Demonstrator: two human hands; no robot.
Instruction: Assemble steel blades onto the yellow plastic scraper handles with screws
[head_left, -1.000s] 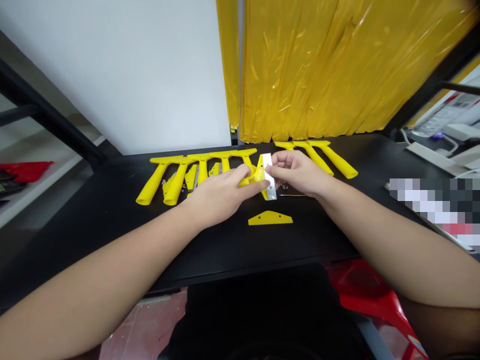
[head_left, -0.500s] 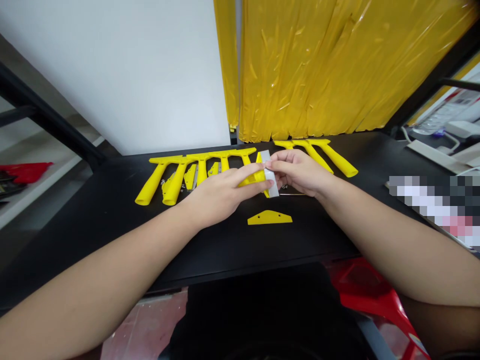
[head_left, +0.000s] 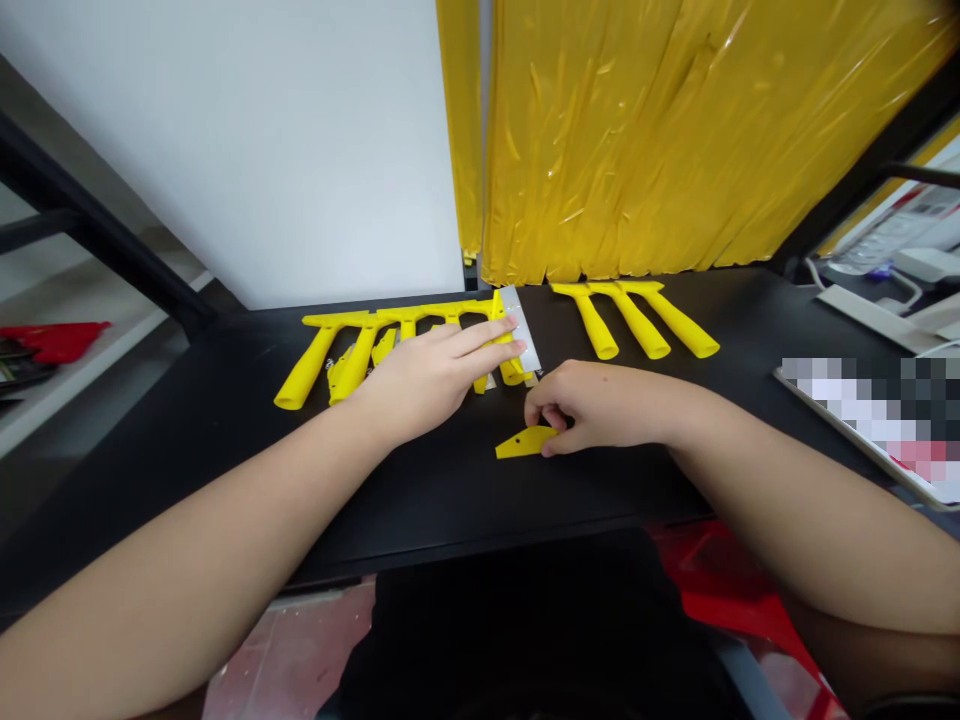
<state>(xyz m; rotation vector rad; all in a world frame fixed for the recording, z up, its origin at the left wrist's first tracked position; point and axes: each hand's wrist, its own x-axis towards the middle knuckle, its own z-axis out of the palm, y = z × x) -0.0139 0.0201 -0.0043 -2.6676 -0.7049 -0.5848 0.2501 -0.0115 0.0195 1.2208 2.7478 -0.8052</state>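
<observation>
My left hand is closed on a yellow scraper handle with a silver-grey metal blade laid along its head. Two of its fingertips press on the blade, and the palm hides part of the handle. Nearer to me, my right hand pinches the right end of a flat yellow plate with sloping ends. One hole shows in the plate; the fingers cover its right part. The plate lies at or just above the black table.
Several yellow handles stand in a row at the left, with smaller yellow pieces among them. Three more handles lie at the right. Behind hangs yellow plastic film beside a white panel. A pixelated flat object lies at the far right.
My right hand has left the blade, moved down towards me and taken hold of the yellow plate. My left hand has shifted slightly left and away with the handle and blade.
</observation>
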